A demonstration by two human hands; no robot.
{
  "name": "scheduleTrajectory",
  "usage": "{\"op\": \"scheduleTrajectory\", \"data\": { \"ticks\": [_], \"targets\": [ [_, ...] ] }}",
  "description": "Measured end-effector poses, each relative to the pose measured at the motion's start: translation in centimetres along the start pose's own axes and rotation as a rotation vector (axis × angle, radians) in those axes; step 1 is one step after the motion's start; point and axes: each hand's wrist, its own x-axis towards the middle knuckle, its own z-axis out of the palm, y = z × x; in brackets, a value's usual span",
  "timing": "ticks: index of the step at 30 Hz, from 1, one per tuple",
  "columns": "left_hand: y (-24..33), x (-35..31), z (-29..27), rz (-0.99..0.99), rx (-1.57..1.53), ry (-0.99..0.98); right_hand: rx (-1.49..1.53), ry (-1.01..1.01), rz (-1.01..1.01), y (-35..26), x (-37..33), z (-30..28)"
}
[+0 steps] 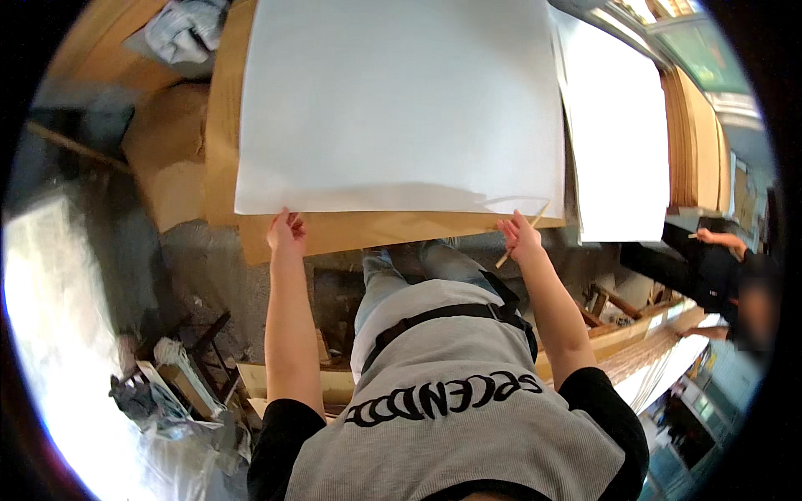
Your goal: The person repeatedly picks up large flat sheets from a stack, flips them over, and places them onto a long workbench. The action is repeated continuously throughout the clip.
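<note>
A large white sheet [401,108] lies in front of me on brown cardboard [376,228], which shows along its left and near edges. My left hand [286,234] pinches the sheet's near edge close to its left corner. Toward the right end of the same edge is my right hand [522,239], its fingers closed round a thin wooden stick [540,215] that slants across the hand. Its fingertips meet the sheet's edge; whether they grip the sheet too, I cannot tell. A second white sheet [622,125] lies just to the right.
Stacked brown cardboard [695,142] stands beyond the second sheet. Another person [727,284] is at the far right. Grey cloth [185,32] lies at the upper left, above a torn cardboard piece [171,154]. Wood and plastic clutter [180,388] fills the lower left.
</note>
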Motion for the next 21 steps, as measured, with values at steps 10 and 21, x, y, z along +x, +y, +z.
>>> {"op": "scheduleTrajectory", "data": {
  "ticks": [10,21],
  "targets": [
    [-6.2,-5.2,-1.4,-0.024,-0.098,-0.06,-0.16,-0.054,-0.03,-1.2,4.7,-1.6],
    [-4.2,-10.6,0.7,-0.14,-0.281,-0.249,-0.143,-0.09,0.024,-3.5,1.9,-0.5]
  ]
}}
